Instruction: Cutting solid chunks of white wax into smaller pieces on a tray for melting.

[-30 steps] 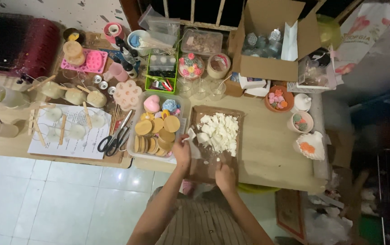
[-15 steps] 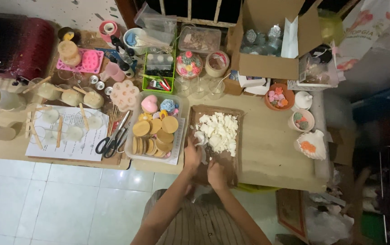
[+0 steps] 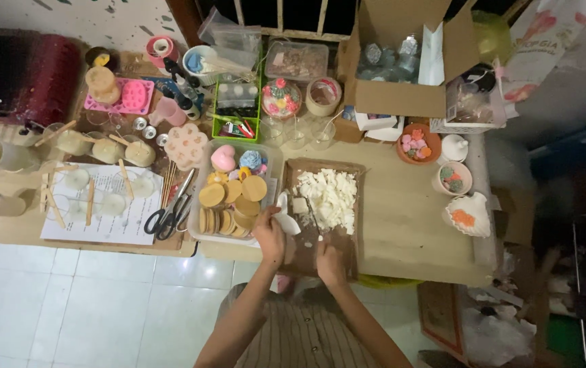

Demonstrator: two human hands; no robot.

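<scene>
Left hand (image 3: 270, 235) at the board's (image 3: 344, 242) near-left corner, fingers curled around a white slab (image 3: 285, 217) that sticks out toward 1 o'clock over the board's left edge. Right hand (image 3: 329, 262) at the board's near edge, at 4 o'clock from the left hand, fist closed on a knife handle; blade (image 3: 314, 219) a thin dark line running toward 11 o'clock, tip near a loose white cube (image 3: 299, 205). Cannot tell whether blade touches cube. Heap of white chunks (image 3: 330, 197) on the far half of the board, at 12 o'clock from the right hand, just right of the cube. White crumbs scattered on the bare brown wood between heap and hands.

Clear tray (image 3: 201, 221) touching the board's left side, at 10 o'clock from the left hand, filled with tan discs (image 3: 233, 201), a pink heart (image 3: 223, 158) and a blue flower shape (image 3: 251, 159). Black-handled scissors (image 3: 165, 218) left of the tray, at 9 o'clock, lying half on a paper sheet (image 3: 126, 228) with stick-topped glass cups. Scallop dish (image 3: 468, 214) well apart at 3 o'clock. Open cardboard box (image 3: 402, 95) at 12 o'clock, at the table's far edge.
</scene>
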